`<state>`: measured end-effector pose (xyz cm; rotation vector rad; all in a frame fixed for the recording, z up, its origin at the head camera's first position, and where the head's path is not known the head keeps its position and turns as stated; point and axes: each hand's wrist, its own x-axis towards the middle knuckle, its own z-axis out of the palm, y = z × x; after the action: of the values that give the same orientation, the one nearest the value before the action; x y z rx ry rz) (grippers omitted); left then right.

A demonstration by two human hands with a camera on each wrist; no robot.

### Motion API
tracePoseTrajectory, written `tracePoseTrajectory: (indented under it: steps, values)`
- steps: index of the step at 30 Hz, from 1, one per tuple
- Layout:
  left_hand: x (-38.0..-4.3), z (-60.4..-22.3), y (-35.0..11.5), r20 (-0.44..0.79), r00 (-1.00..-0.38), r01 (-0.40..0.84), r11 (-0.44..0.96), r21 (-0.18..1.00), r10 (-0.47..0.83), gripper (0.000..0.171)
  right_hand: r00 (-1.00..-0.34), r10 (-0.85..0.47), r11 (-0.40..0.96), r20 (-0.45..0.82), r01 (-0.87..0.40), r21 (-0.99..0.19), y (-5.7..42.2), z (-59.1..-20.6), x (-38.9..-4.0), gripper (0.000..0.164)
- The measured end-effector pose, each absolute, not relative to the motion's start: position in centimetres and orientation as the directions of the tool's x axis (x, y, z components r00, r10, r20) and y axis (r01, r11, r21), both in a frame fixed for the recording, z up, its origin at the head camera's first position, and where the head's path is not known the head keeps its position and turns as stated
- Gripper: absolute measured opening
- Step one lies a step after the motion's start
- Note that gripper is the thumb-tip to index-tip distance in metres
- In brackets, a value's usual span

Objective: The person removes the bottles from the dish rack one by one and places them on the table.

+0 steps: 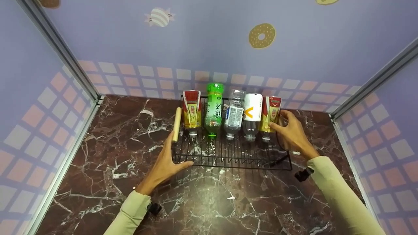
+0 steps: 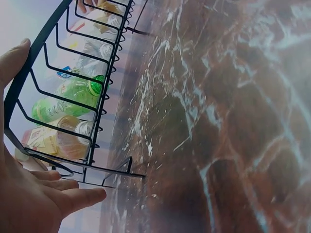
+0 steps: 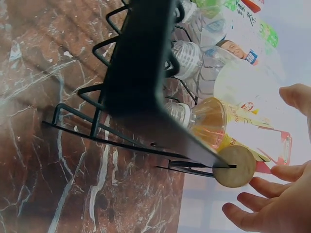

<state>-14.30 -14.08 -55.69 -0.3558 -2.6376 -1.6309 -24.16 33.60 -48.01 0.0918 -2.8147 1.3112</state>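
Note:
A black wire rack [image 1: 291,162] stands on the dark marbled surface. Bottles lie in it, caps toward me: a red-and-yellow labelled bottle [image 1: 192,109], a green bottle [image 1: 214,107], a clear bottle [image 1: 233,117], a white-labelled bottle [image 1: 253,107] and another red-and-yellow bottle [image 1: 271,111]. At the rack's left end, my left hand [image 1: 166,166] lies along the side by a pale wooden handle [image 1: 177,125], fingers extended. My right hand [image 1: 294,130] is at the right end, its spread fingers [image 3: 262,187] close to that end's round wooden handle [image 3: 234,166].
A lilac wall [image 1: 209,49] with a checked band rises right behind the rack. Side panels with metal edge strips [image 1: 65,49] stand left and right. The marbled tabletop [image 1: 209,202] extends in front of the rack and to both sides.

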Motion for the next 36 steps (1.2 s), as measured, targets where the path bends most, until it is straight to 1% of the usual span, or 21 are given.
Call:
tracePoseTrajectory:
  steps: [8,16,22,28,33,36]
  values:
    - [-14.4,-56.3,-14.0,0.179,-0.968,0.231,0.341,0.911,0.178,0.138,-0.999,-0.022,0.629,0.03,-0.037,-0.777,33.0,-48.1,-25.3,0.087]
    - [-14.2,-56.4,-14.0,0.156,-0.973,0.204,0.317,0.926,0.17,0.138,-1.0,-0.008,0.594,0.03,-0.029,-0.804,32.8,-48.2,-26.1,0.088]
    - [-14.1,-56.6,-13.7,0.159,-0.973,0.2,0.277,0.94,0.165,0.136,-0.999,0.001,0.593,0.035,-0.028,-0.805,32.7,-48.3,-26.6,0.084]
    - [-14.2,-56.9,-13.6,0.176,-0.968,0.213,0.212,0.954,0.177,0.135,-0.999,-0.026,0.605,0.038,-0.046,-0.795,32.9,-48.3,-27.4,0.073]
    - [-14.1,-56.9,-13.5,0.169,-0.97,0.203,0.2,0.959,0.174,0.136,-0.999,-0.025,0.62,0.047,-0.052,-0.783,32.7,-48.6,-28.1,0.06]
    - [-14.1,-56.9,-13.5,0.156,-0.973,0.188,0.194,0.963,0.171,0.137,-0.999,-0.017,0.606,0.041,-0.043,-0.794,32.5,-48.7,-28.3,0.054]
